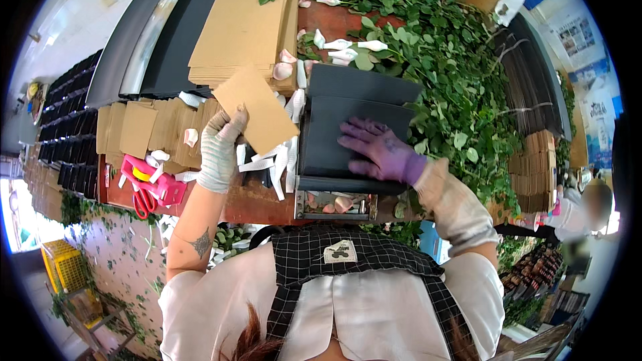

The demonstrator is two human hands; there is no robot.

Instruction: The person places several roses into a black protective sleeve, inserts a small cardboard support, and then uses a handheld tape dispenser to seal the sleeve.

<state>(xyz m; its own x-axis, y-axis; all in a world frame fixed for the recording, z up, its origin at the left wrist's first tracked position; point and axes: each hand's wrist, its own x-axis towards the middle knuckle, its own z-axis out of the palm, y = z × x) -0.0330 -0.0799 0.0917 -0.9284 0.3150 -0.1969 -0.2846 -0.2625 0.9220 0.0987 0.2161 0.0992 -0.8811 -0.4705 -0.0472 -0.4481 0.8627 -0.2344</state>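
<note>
Where the table (257, 210) spans the view, leafy stems (461, 93) cover much of its right side. Left of them, at the far edge, lies a tan stack (244, 23) of big sheets. Nearer, in front of the person, the black board (324, 137) lies on the table, creased across its far part. The right hand (381, 150), in a purple glove, rests on it with fingers spread, gripping nothing. The left hand (222, 144), in a pale glove, pinches 1 tan card (257, 110) by its left edge, thumb on top; the card is held tilted, just left of the board. Near the left forearm sits a pink tape holder (172, 190), with red scissors (144, 203) beside it. Smallest are 2 pale petals (283, 71) at the stack's near right corner.
</note>
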